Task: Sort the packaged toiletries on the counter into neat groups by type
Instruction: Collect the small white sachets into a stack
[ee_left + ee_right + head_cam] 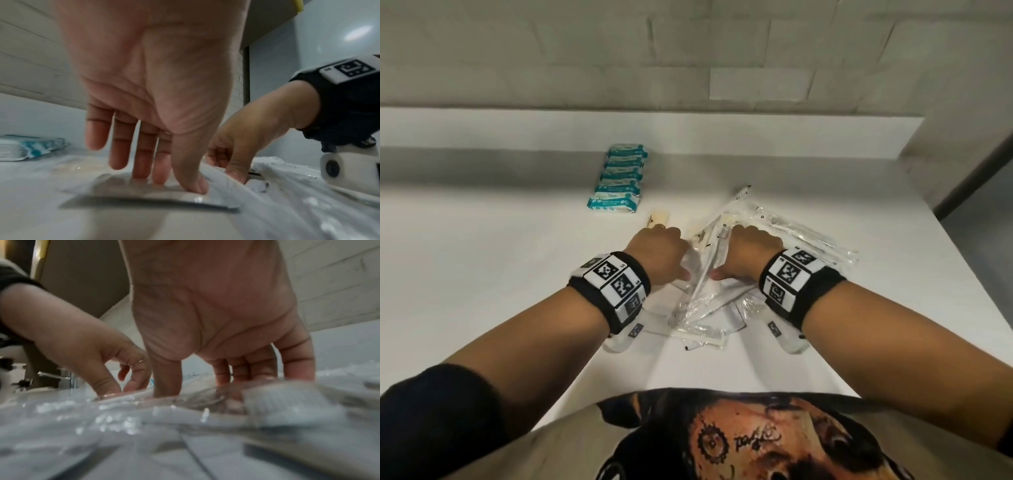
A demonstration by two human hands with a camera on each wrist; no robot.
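A loose pile of clear-wrapped toiletries (709, 301) lies on the white counter (500, 257): toothbrush packets (801, 236) to the right, comb packets (698, 330) nearest me. Small beige packets (659, 219) lie just beyond my hands. Several teal packets (618, 180) stand in a neat row at the back. My left hand (664, 257) reaches down with straight fingers (144, 162), thumb and fingertips touching a flat clear packet (123, 193). My right hand (746, 253) presses straight fingers (261, 368) and thumb into the clear wrappers (185, 410). Its fingertips are hidden behind the plastic.
A raised ledge (688, 133) and a tiled wall (688, 51) back the counter. The counter's right edge (962, 267) drops to a grey floor. Bare counter spreads to the left of the teal row and the pile.
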